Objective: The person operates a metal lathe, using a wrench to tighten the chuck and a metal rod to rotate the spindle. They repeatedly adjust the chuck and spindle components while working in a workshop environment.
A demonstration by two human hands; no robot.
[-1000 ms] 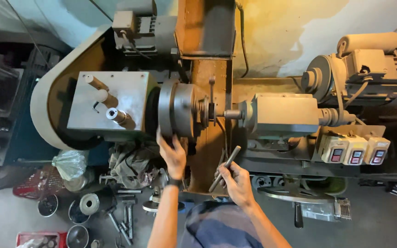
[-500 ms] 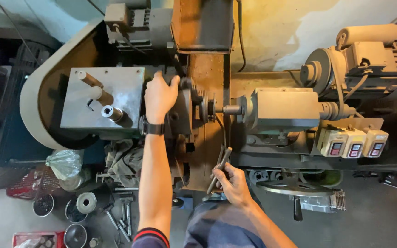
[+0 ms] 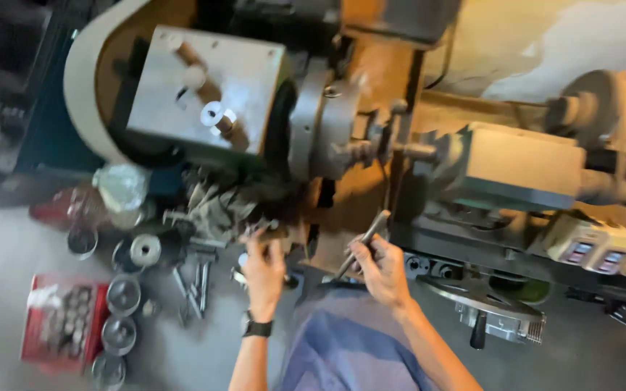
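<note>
Gripping a long metal bar [image 3: 362,245] in the right hand [image 3: 382,271], tilted up toward the lathe chuck [image 3: 327,130], kept ready. Left hand [image 3: 264,264] down in the tool pile [image 3: 211,210] below the headstock, fingers curled, can't tell around what.

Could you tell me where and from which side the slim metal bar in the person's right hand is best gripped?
Grip the metal bar at its lower end, as the right hand does, coming from below on the person's side. It is long, thin and tilted, its upper tip pointing at the lathe bed, so only the near end looks free to wrap fingers around.
</note>
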